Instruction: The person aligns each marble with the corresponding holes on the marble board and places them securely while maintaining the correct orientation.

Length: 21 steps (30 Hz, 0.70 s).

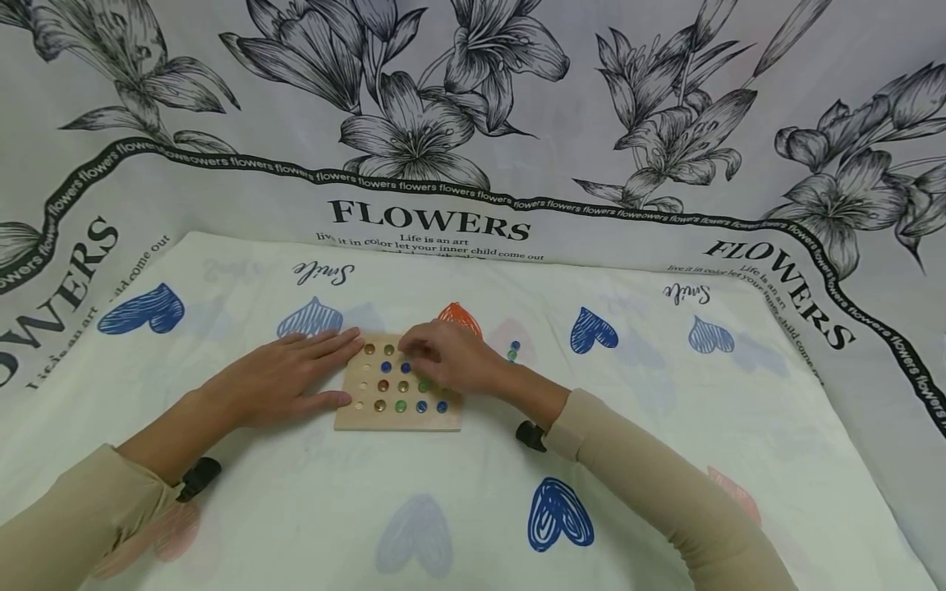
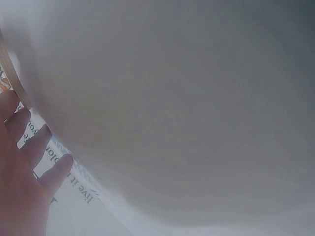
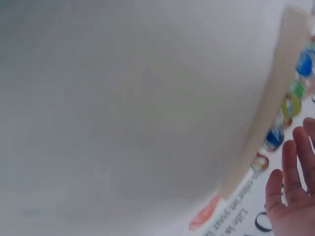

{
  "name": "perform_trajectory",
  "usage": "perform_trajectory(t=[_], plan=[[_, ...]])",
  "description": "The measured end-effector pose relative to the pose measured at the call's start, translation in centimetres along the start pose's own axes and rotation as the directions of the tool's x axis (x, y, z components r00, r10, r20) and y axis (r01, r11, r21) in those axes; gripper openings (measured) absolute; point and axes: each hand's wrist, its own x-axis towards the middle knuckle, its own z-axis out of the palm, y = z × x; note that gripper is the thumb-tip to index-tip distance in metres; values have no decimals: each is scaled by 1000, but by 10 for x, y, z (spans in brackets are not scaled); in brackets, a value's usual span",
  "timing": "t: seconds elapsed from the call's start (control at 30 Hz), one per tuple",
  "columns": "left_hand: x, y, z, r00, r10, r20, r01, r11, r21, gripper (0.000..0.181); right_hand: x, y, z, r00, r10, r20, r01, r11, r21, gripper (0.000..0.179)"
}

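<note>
- white heart-print cloth (image 1: 296, 509)
- my left hand (image 1: 284, 380): laid out straight, touching wooden board (image 1: 395, 423)
- right hand (image 1: 454, 357): bent, can't tell hold
- marbles (image 1: 421, 406) likely slippery; pinch sides

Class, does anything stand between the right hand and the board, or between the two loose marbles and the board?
Nothing visible stands between the right hand and the board, whose upper right part it covers. Between the loose marbles and the board, the hand itself crosses the straight path as the head camera sees it.
</note>
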Motion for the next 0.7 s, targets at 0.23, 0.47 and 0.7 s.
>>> perform_trajectory(t=[0.23, 0.47, 0.7], plan=[[1, 0, 0, 1000, -5, 5, 5, 1000, 11, 75, -11, 14, -23, 993, 59, -100, -56, 998, 36, 17], [1, 0, 0, 1000, -9, 13, 8, 1000, 18, 77, -34, 39, -44, 983, 85, -162, -84, 996, 15, 21], [0, 0, 0, 1000, -4, 8, 3, 1000, 19, 76, -54, 59, -56, 978, 126, -168, -126, 992, 9, 20]])
